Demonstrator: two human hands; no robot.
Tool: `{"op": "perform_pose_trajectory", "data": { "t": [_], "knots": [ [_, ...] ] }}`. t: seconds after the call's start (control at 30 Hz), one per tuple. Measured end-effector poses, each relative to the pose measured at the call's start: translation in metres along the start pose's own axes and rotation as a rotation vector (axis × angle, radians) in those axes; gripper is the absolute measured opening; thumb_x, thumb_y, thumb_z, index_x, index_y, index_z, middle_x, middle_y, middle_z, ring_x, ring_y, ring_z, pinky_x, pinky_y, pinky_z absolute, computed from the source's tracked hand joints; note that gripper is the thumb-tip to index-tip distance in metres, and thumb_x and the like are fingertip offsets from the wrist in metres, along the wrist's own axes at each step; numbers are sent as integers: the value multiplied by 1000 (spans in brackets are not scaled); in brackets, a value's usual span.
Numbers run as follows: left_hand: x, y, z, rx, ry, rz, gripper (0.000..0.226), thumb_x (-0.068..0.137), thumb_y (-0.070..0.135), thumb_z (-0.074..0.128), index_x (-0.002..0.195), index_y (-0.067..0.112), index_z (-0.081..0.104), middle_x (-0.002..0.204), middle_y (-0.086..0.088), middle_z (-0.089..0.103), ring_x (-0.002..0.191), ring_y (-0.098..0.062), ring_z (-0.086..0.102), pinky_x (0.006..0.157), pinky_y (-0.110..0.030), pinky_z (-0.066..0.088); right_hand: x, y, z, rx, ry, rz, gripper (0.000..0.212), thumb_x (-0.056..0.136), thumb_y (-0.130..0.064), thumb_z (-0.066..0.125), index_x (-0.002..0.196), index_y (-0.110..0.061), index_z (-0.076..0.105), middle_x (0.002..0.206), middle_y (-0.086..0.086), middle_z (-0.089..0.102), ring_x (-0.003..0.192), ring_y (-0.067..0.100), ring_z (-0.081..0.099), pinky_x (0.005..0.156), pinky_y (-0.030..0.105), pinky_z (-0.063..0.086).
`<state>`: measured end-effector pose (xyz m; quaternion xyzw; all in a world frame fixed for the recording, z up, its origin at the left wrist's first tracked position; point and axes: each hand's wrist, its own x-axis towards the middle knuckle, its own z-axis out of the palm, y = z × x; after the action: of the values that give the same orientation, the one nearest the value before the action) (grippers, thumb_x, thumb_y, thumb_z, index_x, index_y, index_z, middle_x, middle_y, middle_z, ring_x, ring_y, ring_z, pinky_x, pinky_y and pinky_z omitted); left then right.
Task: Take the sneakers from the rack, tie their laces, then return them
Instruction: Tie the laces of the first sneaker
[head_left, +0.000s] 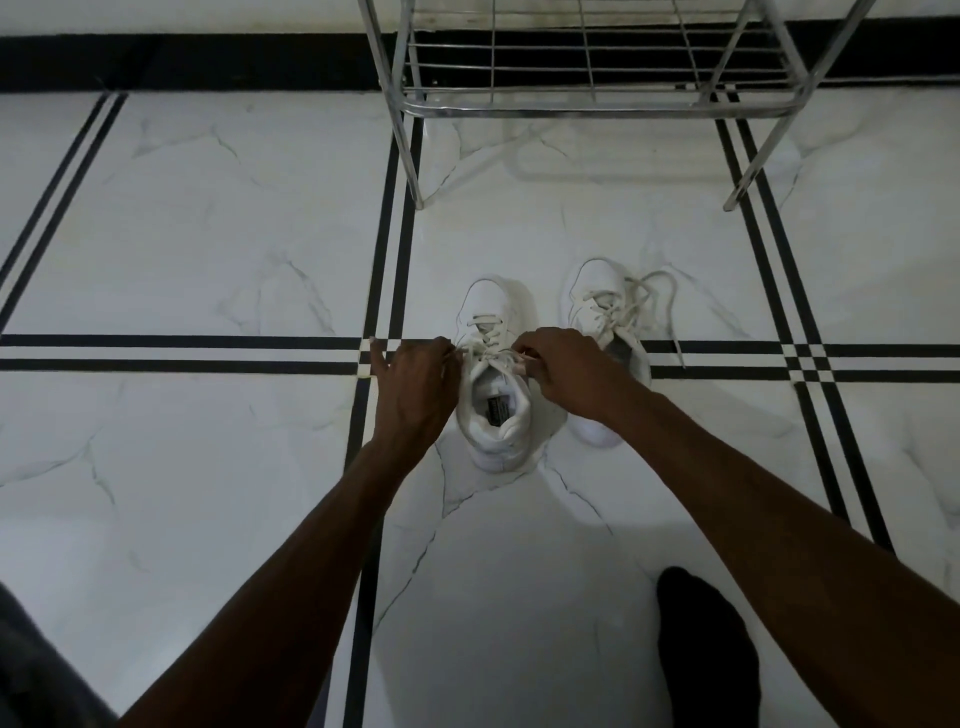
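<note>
Both hands' grip (485, 358) on sneaker laces (488, 332)

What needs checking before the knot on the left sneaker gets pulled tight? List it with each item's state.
1. Both hands on the laces: ok. The left hand and right hand each pinch a lace end over the left sneaker.
2. Each grip firm: cannot tell; the fingertips hide the lace ends.
3. Left sneaker flat on the floor: ok.
4. Knot formed: cannot tell; the hands cover the crossing.
5. Right sneaker tied: not ok; its laces trail loose onto the floor.
6. Rack free for the return: ok on the lower shelf in view; the rest is out of frame.
</note>
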<state>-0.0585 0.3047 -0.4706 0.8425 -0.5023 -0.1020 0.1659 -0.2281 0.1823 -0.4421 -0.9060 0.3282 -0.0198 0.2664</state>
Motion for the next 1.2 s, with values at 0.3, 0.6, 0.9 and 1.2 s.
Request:
{"op": "perform_pose_trajectory", "data": {
  "t": [0.3, 0.6, 0.9, 1.2],
  "knots": [
    [-6, -3, -7, 275, 66, 181, 19, 89, 11, 67, 92, 26, 79, 89, 4, 78, 111, -31, 63, 117, -71, 20, 14, 5, -5, -147, 21, -65, 20, 82, -4, 59, 71, 2, 75, 72, 21, 67, 68, 34, 65, 53, 25, 31],
    [-9, -8, -11, -201, 15, 40, 20, 95, 11, 63, 85, 11, 80, 77, -7, 77, 74, -25, 72, 80, -46, 58, 11, -9, 18, -82, 37, 189, 16, 89, -6, 61, 75, -1, 68, 77, 15, 66, 76, 27, 66, 63, 26, 34],
    [-7, -24, -23, -802, -33, -433, 57, 95, 65, 39, 106, 24, 77, 100, -6, 78, 98, -26, 73, 93, -54, 58, 16, -41, 22, 540, -43, 346, 28, 97, -12, 50, 124, -11, 60, 122, 7, 66, 108, 24, 63, 84, 35, 52],
    [12, 5, -45, -368, 337, -191, 30, 103, 32, 47, 105, 11, 69, 106, -7, 71, 107, -27, 60, 92, -27, 35, 8, -26, -13, 468, 239, 330, 15, 91, -14, 65, 103, -11, 73, 103, 5, 76, 90, 15, 71, 68, 15, 50]
  ]
}}
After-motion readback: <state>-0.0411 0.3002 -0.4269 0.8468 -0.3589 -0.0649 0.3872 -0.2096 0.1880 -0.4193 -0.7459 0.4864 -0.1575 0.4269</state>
